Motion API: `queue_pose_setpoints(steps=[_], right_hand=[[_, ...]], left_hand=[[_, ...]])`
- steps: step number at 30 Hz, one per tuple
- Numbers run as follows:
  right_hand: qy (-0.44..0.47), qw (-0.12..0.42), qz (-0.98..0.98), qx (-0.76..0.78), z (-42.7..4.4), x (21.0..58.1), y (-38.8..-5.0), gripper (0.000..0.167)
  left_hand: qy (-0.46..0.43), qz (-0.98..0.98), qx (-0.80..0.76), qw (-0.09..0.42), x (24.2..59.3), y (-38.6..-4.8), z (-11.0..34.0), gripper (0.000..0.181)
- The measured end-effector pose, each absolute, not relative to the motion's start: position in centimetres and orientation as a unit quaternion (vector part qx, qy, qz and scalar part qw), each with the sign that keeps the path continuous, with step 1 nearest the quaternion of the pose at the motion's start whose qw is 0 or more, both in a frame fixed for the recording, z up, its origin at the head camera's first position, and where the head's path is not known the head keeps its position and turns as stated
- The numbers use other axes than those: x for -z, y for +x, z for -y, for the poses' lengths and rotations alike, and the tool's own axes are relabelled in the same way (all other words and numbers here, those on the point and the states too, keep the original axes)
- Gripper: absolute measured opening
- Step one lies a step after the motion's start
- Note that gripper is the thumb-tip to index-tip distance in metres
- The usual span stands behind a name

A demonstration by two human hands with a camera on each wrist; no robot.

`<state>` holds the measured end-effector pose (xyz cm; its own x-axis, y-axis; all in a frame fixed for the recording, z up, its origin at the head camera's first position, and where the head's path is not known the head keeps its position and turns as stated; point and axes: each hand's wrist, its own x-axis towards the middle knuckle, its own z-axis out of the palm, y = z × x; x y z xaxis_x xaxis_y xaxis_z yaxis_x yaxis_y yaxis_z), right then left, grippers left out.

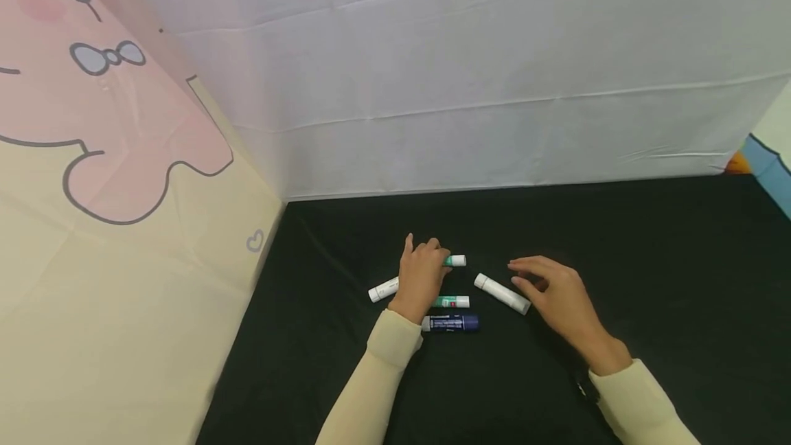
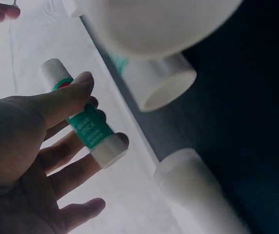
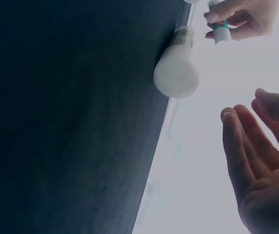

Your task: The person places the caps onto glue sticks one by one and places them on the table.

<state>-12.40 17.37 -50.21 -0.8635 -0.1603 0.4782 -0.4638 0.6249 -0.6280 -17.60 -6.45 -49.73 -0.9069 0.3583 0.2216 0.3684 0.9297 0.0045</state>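
Observation:
My left hand (image 1: 422,275) pinches a green-and-white glue stick (image 2: 89,127) between thumb and fingers, held above the black tabletop; its printed lettering shows in the left wrist view. Just below that hand lie another green-and-white glue stick (image 1: 454,301) and a dark blue one with a white end (image 1: 454,323). A white stick (image 1: 384,290) lies to the left, partly hidden by the hand. My right hand (image 1: 559,297) hovers with nothing in its relaxed fingers, thumb apart from them. Nearest to it, a white stick (image 1: 502,293) lies slanted on the table.
A black cloth (image 1: 649,280) covers the table. White sheeting (image 1: 463,88) hangs along its back edge. On the left stands a cream panel (image 1: 154,307) with a pink cartoon animal (image 1: 123,115). A blue and orange patterned piece (image 1: 766,163) shows at the right edge.

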Motion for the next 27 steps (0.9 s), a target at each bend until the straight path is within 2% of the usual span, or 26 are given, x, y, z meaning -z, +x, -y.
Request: queue_pose_setpoints(steps=[6,14,27], right_hand=[[0.155,0.169,0.894,-0.386,-18.0,50.5,-12.1,0.027],[0.156,0.167,0.896,-0.382,-18.3,50.5,-12.0,0.025],[0.138,0.163,0.905,-0.369,-19.5,50.6,-11.9,0.027]], left_hand=[[-0.183,0.980,0.011,0.071,50.3,-18.1,6.3,0.024],[-0.181,0.983,-0.004,0.038,50.8,-18.3,6.4,0.021],[-0.175,0.984,0.012,0.014,50.3,-17.6,6.7,0.030]])
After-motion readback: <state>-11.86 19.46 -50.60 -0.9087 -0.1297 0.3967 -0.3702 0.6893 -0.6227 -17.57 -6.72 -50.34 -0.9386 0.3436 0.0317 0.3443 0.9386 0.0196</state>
